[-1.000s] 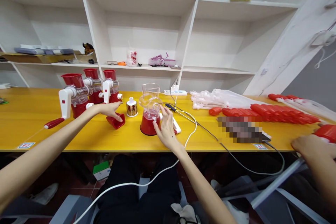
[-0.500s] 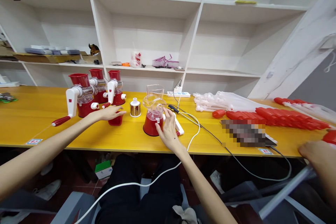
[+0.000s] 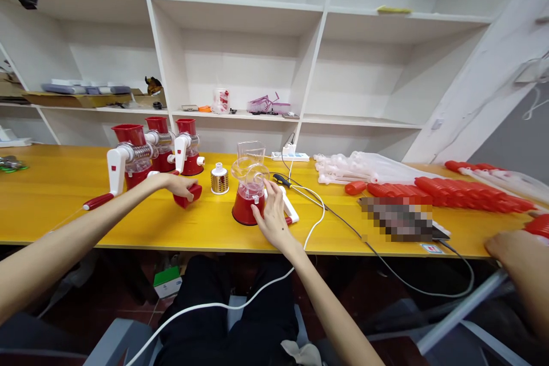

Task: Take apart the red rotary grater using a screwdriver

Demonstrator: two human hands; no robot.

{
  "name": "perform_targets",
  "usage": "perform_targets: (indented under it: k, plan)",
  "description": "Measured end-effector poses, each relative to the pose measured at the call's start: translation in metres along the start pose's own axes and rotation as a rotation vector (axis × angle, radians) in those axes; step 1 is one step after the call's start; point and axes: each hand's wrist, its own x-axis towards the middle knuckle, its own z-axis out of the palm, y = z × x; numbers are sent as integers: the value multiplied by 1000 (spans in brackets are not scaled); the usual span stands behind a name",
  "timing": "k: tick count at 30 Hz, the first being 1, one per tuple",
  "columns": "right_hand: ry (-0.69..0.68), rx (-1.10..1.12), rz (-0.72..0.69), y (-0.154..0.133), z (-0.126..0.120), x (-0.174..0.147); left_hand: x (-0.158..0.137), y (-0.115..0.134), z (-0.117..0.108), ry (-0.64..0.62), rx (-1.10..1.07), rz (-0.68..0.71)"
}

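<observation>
Half-built grater (image 3: 250, 194) on the desk (image 3: 64, 183): right hand (image 3: 271, 218) lies open against its red base, left hand (image 3: 179, 186) closes on a red pusher (image 3: 189, 194) left of it; a knock may topple its clear hopper.

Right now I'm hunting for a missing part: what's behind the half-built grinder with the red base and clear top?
Behind the red-based clear-topped grinder lie a white power strip and a black-handled screwdriver. The right hand covers a white crank handle beside it; whatever is under the palm is hidden.
</observation>
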Motion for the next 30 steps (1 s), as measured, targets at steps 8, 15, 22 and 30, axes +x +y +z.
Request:
perform_targets:
  k: [8, 15, 22, 30]
  plan:
    - [-6, 2, 10, 0, -1, -1, 25, 31, -48, 689, -512, 366]
    - [-4, -10, 22, -6, -5, 0, 62, 40, 25, 627, -562, 347]
    - [38, -6, 45, 1, -9, 4, 51, 34, 33, 713, -576, 277]
    - [6, -194, 385, 43, -38, 12, 5, 55, 113, 1112, -725, 94]
